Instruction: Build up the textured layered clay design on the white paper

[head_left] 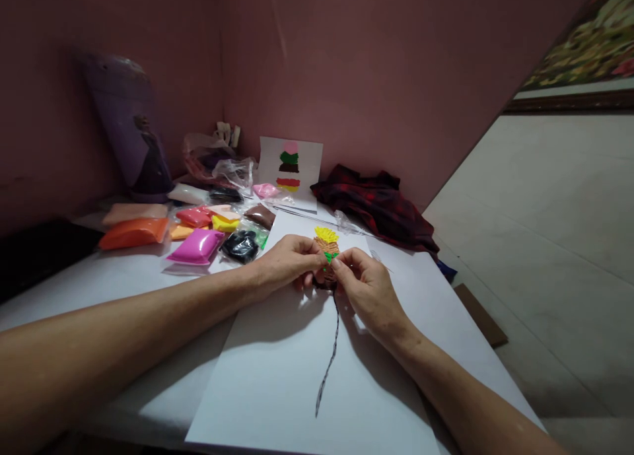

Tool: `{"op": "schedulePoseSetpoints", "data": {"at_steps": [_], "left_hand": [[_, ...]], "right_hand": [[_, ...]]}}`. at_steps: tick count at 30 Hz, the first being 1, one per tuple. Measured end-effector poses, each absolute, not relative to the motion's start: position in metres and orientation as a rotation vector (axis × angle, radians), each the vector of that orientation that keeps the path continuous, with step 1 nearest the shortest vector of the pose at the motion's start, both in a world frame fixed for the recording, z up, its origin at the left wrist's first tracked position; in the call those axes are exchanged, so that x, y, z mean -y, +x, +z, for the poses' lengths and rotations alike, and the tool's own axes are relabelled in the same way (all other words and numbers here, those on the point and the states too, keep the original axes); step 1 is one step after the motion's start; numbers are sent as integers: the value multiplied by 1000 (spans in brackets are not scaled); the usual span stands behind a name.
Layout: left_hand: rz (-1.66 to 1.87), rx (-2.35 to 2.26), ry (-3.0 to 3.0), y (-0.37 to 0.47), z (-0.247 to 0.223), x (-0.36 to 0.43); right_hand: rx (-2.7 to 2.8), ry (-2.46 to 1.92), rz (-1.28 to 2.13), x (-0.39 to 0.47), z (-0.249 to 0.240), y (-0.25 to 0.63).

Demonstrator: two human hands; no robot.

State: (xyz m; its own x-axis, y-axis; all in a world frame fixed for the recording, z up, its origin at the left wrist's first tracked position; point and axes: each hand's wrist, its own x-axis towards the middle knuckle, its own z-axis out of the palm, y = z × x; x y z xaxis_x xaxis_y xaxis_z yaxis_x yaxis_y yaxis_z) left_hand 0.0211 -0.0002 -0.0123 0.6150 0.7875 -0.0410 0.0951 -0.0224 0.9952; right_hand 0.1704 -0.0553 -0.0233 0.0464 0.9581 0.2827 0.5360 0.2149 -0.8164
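Observation:
A white sheet (277,369) lies on the table, bearing a clay picture: a yellow tuft (327,234) on top, a tan band (327,245) under it and dark brown (324,285) lower down. From the brown part a thin dark twisted strand (329,362) trails down the sheet. Over the picture, the fingertips of my left hand (292,263) and my right hand (364,283) pinch a small piece of green clay (331,257) between them. Both hands are closed, thumbs against the fingers. Part of the picture is hidden behind my fingers.
Bags of clay, among them orange (135,233), magenta (197,246) and black (240,245), lie at the left. A sheet with colored clay bands (310,158) leans at the back wall. Dark red cloth (376,201) sits behind right; a purple container (123,125) stands back left.

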Motion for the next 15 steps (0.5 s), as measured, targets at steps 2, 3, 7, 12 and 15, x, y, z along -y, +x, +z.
{"op": "schedulePoseSetpoints", "data": {"at_steps": [2, 3, 7, 12, 15], "left_hand": [[644, -766, 1522, 21, -12, 0], [638, -770, 1525, 21, -12, 0], [618, -784, 1546, 21, -11, 0], [601, -762, 1581, 20, -13, -2], [604, -780, 1598, 20, -15, -2]], "right_hand": [[1609, -1433, 613, 55, -24, 171], [1610, -1427, 617, 55, -25, 171], [1616, -1402, 619, 55, -27, 172], [1642, -1408, 588, 54, -29, 173], [1660, -1406, 568, 54, -29, 173]]}}
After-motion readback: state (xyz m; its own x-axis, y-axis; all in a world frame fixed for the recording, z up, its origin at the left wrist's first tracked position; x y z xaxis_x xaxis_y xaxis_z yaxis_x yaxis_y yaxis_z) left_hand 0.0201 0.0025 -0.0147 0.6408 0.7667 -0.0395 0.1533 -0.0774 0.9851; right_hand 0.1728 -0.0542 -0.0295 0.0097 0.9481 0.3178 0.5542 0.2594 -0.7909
